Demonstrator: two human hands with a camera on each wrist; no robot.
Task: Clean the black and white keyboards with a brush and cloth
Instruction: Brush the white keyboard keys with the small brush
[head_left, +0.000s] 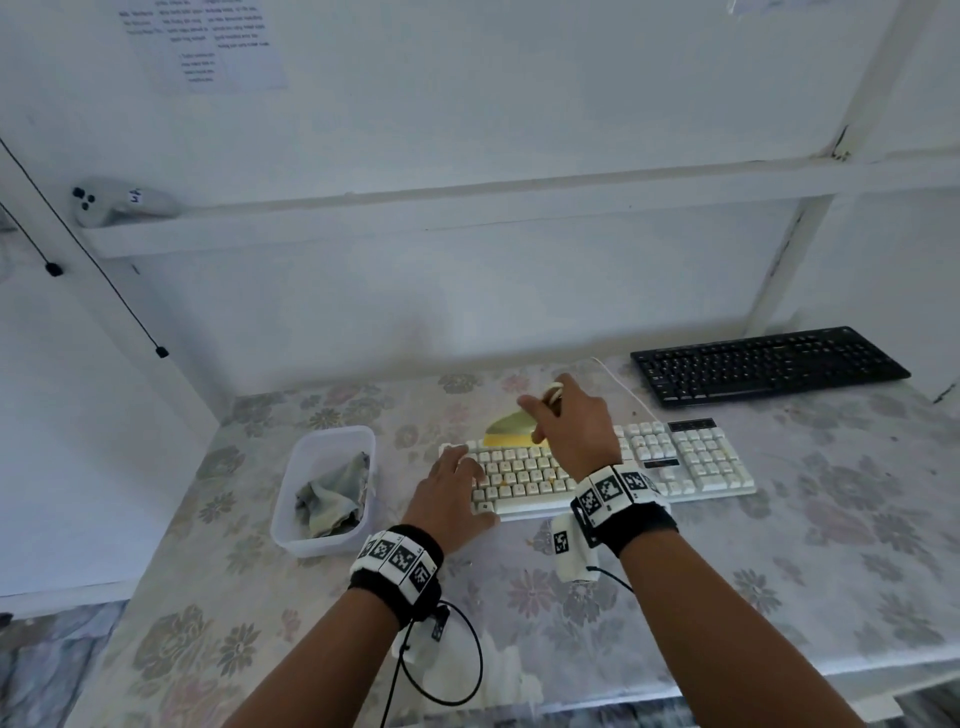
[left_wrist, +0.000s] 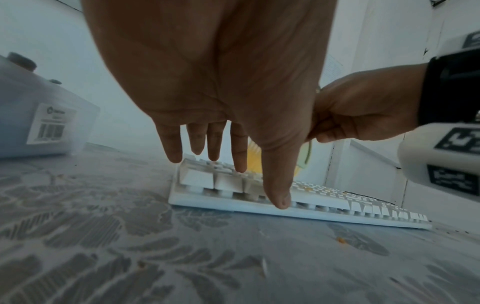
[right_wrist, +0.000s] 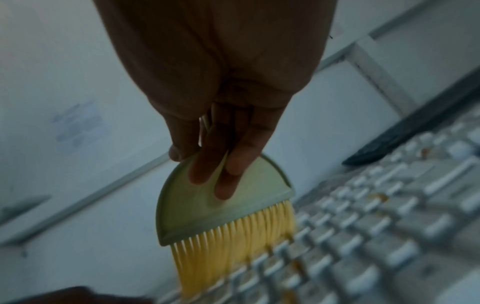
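A white keyboard (head_left: 691, 457) lies across the middle of the floral table, with orange crumbs among its keys (right_wrist: 376, 207). My left hand (head_left: 457, 488) rests flat on its left end, fingers (left_wrist: 240, 156) straight on the keys and thumb at the front edge. My right hand (head_left: 566, 421) grips a brush (head_left: 511, 428) with a pale green head (right_wrist: 205, 205) and yellow bristles (right_wrist: 233, 242) that touch the upper key rows. The black keyboard (head_left: 769, 364) lies at the back right, untouched. A crumpled cloth (head_left: 332, 499) sits in a clear tub.
The clear plastic tub (head_left: 332, 441) stands just left of the white keyboard. A white cable (head_left: 628, 389) runs from the keyboard toward the back wall. A shelf rail (head_left: 467, 208) crosses above the table. The table's front edge (head_left: 727, 691) is near my forearms.
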